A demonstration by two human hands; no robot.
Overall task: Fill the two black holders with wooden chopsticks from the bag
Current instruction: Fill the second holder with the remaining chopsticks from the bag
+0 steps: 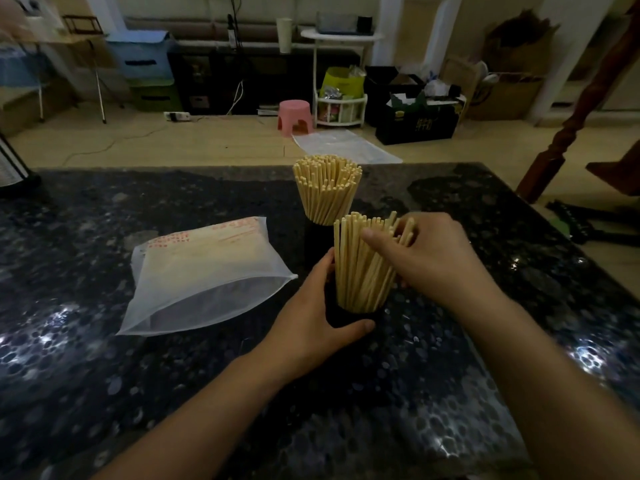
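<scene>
Right hand [433, 258] is curled over the far side of the near bundle of wooden chopsticks [363, 265], thumb laid across the front of the sticks near their tops and the other fingers hidden behind them, so it grips the bunch from above. Left hand [311, 306] wraps the near black holder [349, 315] low down, thumb across its front, steadying it on the bench [485, 341].

These sticks look light, stiff and smooth, and loose against one another; they fan out at the top, so they will likely slide and splay if pinched singly. Gathering them as a bunch around the upper half, as the right hand does, seems the surest hold, while the holder needs bracing at its base because a tall top-heavy load could tip it.

Just behind stands the far black holder [317, 233], mostly hidden, already packed with its own chopsticks [327, 188]. To the left lies the bag [204, 275], soft translucent plastic, mouth open toward the person, with some sticks apparently left in its far end.
</scene>
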